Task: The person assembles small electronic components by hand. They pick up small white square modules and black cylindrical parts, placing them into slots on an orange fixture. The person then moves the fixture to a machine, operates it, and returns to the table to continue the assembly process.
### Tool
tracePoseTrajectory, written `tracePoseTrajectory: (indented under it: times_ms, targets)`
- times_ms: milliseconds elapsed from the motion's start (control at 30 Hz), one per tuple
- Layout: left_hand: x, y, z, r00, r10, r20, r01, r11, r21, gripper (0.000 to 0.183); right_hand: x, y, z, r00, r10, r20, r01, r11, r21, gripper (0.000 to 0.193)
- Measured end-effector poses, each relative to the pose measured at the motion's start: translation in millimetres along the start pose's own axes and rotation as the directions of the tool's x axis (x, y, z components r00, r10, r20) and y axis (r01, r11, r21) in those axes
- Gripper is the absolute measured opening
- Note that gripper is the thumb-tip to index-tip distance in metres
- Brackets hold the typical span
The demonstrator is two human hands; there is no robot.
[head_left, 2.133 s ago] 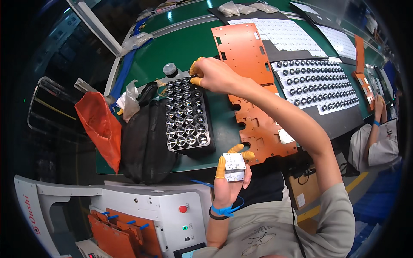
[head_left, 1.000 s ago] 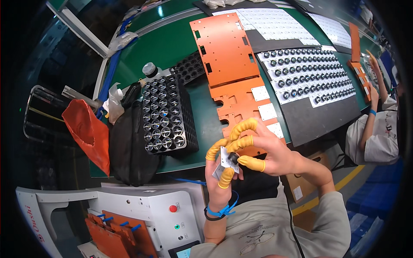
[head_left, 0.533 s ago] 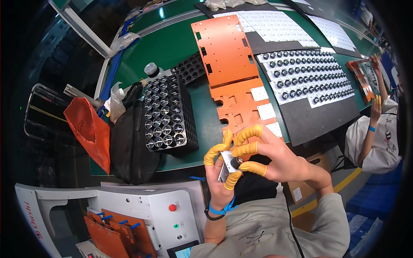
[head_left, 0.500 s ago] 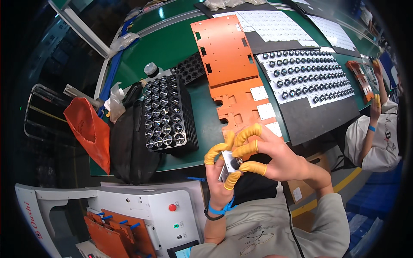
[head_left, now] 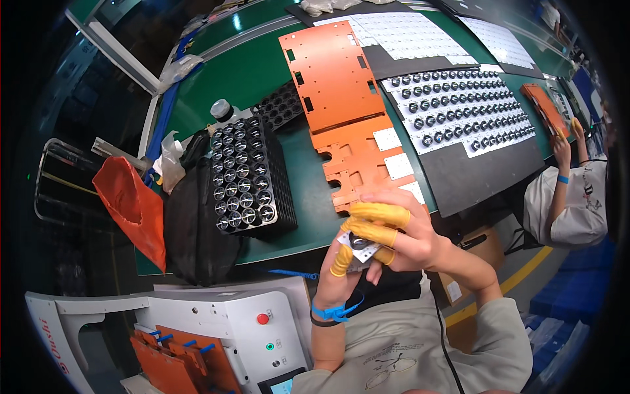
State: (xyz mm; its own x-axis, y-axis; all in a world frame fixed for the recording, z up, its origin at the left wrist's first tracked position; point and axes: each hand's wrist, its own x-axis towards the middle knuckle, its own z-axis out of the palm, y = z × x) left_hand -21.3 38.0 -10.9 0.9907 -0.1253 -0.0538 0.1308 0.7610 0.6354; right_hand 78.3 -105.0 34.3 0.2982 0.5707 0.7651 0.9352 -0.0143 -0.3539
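A small white square board (head_left: 369,252) with a round black lens piece (head_left: 358,241) on it is held between my hands, above the front edge of the bench. My left hand (head_left: 336,281) grips the board from below and the left, its thumb on the near side. My right hand (head_left: 410,241) curls over the top, with yellow-covered fingers pressed around the lens piece and the board's edge. Yellow finger cots cover most fingertips. Just beyond my hands lies an orange fixture plate (head_left: 348,176) carrying several white square boards (head_left: 387,139) along its right side.
Black trays of clear lenses (head_left: 243,177) are stacked left on the green bench. A hinged orange panel (head_left: 335,75) extends behind the fixture. At right, white sheets with black lens pieces (head_left: 459,108) lie on a dark mat (head_left: 479,174). A white machine (head_left: 249,328) stands lower left; a co-worker (head_left: 564,210) sits right.
My right hand has turned and closed over the top of the board, and its fingers now lie across the lens piece. The lens now faces upward. The view has shifted slightly.
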Motion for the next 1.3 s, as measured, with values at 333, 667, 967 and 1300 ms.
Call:
tracePoseTrajectory:
  times_ms: [333, 667, 967, 1300]
  targets:
    - [12.1, 10.5, 0.5, 0.819, 0.572, 0.042, -0.228, 0.257, 0.939, 0.038, -14.4, 12.1, -12.6, 0.932, 0.169, 0.320, -0.125, 0.980, -0.154, 0.026]
    - [17.9, 10.0, -24.6, 0.707, 0.597, -0.379, 0.273, 0.264, 0.925, 0.020, -25.8, 20.4, -28.4, 0.913, 0.395, 0.102, -0.370, 0.906, -0.205, 0.029]
    - [31.2, 20.1, -22.8, 0.831, 0.330, -0.447, 0.420, 0.153, 0.894, 0.030, -42.1, 22.9, -34.7, 0.880, 0.455, 0.136, -0.439, 0.889, -0.134, 0.028]
    - [31.7, 11.9, -18.3, 0.801, 0.433, -0.414, 0.425, 0.077, 0.902, 0.030, -56.0, 8.7, -33.7, 0.927, 0.370, 0.064, -0.366, 0.928, -0.065, 0.026]
